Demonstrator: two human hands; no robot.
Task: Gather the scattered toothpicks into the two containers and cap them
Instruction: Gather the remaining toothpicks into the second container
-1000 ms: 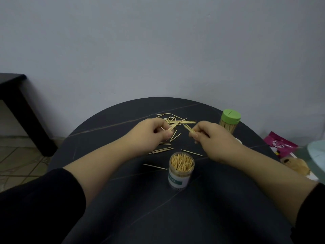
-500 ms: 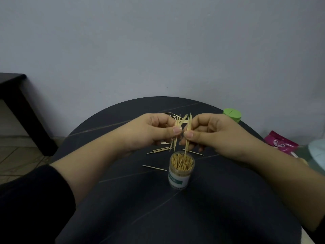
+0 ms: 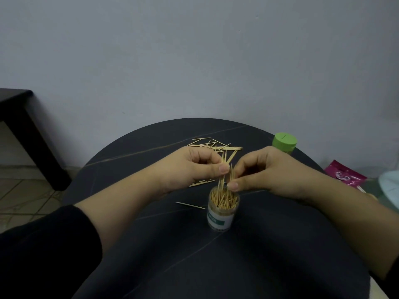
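Note:
An uncapped clear container [image 3: 222, 212] with a green-and-white label stands mid-table, packed with upright toothpicks. Just above its mouth, my left hand [image 3: 194, 169] pinches a small bunch of toothpicks [image 3: 223, 169] held upright, their lower tips reaching into the container. My right hand [image 3: 259, 173] pinches a few more toothpicks beside them, thumb close to the rim. A second container [image 3: 284, 143] with a green cap on stands at the back right, partly hidden by my right hand. Loose toothpicks [image 3: 216, 145] lie scattered behind my hands, and one [image 3: 190, 205] lies left of the open container.
The round dark table [image 3: 151, 244] stands against a grey wall. A pink packet [image 3: 343, 175] and a pale round object [image 3: 390, 190] lie off the right edge. A black table's leg [image 3: 32, 139] stands on the tiled floor at far left.
Both hands lifted toothpicks off the table, turned them upright and brought them down over the open container; the tips now enter its mouth.

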